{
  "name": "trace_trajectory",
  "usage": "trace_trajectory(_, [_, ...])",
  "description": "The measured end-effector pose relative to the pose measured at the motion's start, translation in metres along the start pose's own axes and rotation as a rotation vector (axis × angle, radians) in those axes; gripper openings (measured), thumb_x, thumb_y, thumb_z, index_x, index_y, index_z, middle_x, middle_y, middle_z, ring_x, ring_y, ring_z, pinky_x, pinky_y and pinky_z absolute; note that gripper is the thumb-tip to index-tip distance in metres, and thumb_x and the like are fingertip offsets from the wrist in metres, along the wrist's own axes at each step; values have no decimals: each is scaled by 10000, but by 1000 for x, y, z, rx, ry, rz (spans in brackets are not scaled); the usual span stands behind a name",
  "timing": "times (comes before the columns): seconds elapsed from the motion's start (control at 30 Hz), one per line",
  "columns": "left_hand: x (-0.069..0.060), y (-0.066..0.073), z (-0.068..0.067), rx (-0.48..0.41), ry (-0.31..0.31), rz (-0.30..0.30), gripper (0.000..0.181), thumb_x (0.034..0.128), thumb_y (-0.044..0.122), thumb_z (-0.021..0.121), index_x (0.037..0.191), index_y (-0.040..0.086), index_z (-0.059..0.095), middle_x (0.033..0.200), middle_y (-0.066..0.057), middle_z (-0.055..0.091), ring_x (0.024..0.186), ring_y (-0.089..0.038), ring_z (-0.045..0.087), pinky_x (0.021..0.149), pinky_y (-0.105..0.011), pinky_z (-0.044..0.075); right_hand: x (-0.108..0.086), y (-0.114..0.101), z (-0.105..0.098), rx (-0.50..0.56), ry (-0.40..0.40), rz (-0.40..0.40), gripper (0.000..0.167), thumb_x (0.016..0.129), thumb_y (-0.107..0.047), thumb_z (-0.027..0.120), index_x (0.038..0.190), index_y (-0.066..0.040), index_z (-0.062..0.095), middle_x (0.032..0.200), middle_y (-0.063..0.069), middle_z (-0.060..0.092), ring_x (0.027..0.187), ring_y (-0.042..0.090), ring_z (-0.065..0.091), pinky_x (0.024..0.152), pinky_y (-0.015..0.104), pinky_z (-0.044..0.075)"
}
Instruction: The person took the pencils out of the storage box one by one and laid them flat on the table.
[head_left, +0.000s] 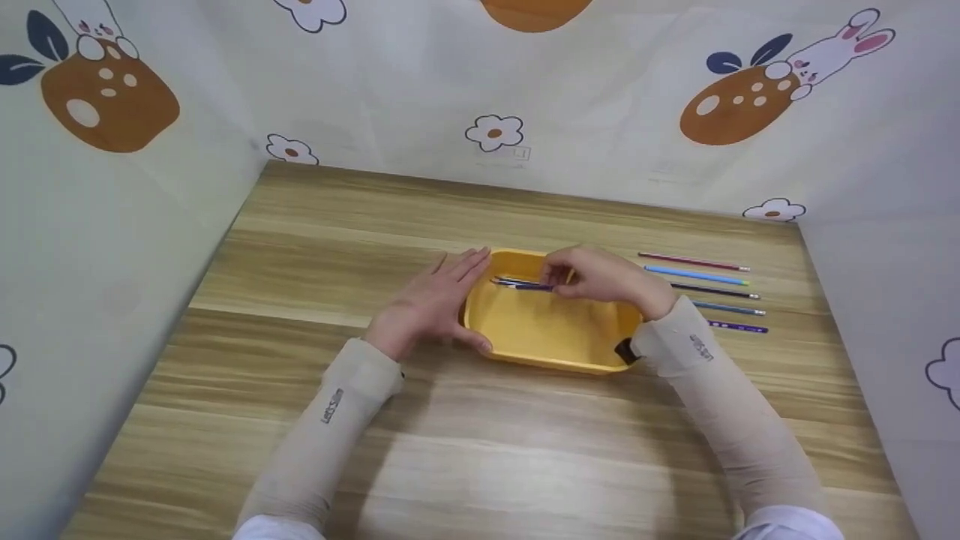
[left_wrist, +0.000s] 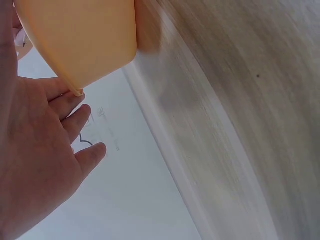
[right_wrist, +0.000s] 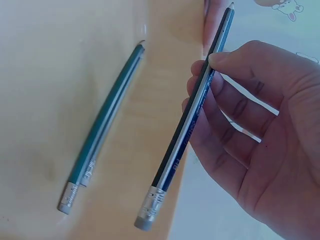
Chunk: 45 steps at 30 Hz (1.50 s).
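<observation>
A yellow tray [head_left: 555, 330] sits on the table. My left hand [head_left: 431, 300] lies against its left end, fingers along the rim and thumb near the front corner; the left wrist view shows fingertips touching the rim [left_wrist: 77, 91]. Over the tray, my right hand [head_left: 600, 276] pinches a dark blue and silver striped pencil [right_wrist: 182, 130] between thumb and fingers, its grey eraser end pointing away from the fingertips. Inside the tray, a green pencil [right_wrist: 107, 112] lies beside another pencil [right_wrist: 95, 157], which it partly hides.
Right of the tray several pencils lie in a row: a dark red one [head_left: 694, 262], a light blue one [head_left: 697, 275], a dark one [head_left: 716, 290], a blue one [head_left: 727, 307] and a purple one [head_left: 739, 327]. Printed fabric walls [head_left: 390, 97] border the wooden table [head_left: 495, 450].
</observation>
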<state>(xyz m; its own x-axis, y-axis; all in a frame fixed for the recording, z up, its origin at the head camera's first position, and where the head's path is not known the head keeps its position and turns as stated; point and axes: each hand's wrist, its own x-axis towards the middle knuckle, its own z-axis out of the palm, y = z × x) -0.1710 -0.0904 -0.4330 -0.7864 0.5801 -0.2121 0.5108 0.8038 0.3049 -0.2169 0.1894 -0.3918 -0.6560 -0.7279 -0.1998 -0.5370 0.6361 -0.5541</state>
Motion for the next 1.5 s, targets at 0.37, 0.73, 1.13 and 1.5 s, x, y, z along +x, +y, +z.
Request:
trace_trajectory(0.37, [-1, -3, 3, 9, 37, 38, 1384, 620, 842, 694, 1617, 126, 55, 1706, 0, 21, 1578, -206, 61, 1290, -489, 88, -21, 2, -8, -19, 53, -20, 123, 934, -75, 662, 1043, -62, 718, 970, 57, 733, 864, 173, 662, 803, 393, 601])
trace_trajectory(0.73, [0, -3, 5, -4, 38, 33, 1376, 627, 837, 696, 1618, 134, 51, 1706, -1, 26, 1578, -212, 67, 1293, -474, 82, -53, 12, -11, 2, 104, 36, 147, 911, -41, 672, 1050, -44, 721, 993, 83, 738, 881, 180, 653, 790, 389, 616])
trace_trajectory(1.13, [0, -2, 2, -20, 33, 31, 1380, 620, 864, 663, 1619, 145, 39, 1706, 9, 7, 1579, -196, 50, 1293, -468, 71, -92, 27, -14, 26, 173, 81, 143, 896, -9, 689, 1022, -73, 718, 974, 47, 735, 873, 167, 675, 780, 345, 620])
trace_trajectory(1.5, [1, -3, 3, -24, 31, 37, 1385, 620, 837, 699, 1619, 140, 39, 1706, -3, 21, 1579, -212, 59, 1293, -478, 58, -128, 48, -6, 34, 260, 80, 146, 879, 26, 702, 972, -85, 717, 921, 20, 724, 835, 62, 636, 719, 215, 575])
